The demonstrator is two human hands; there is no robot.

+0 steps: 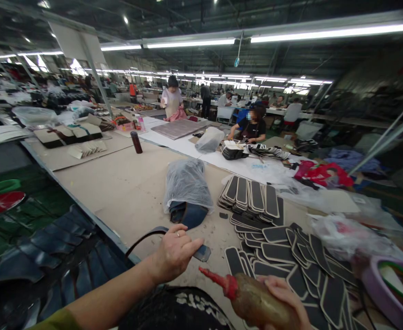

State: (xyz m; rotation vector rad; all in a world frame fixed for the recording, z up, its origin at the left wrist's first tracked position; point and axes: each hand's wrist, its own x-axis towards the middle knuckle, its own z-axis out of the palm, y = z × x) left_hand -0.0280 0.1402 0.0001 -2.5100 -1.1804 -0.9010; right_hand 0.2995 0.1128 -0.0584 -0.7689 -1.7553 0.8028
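The left hand grips a dark blue strap between thumb and fingers just inside the left edge of the counter, the strap's flat end poking out past the fingertips and its rest arching back over that edge, while the right hand is wrapped around a brownish bottle, its red nozzle angled toward the strap end but apart from it. Beyond the left hand lies a clear plastic bag with dark blue pieces showing at its mouth, and pale-rimmed black panels spread in overlapping piles to its right.
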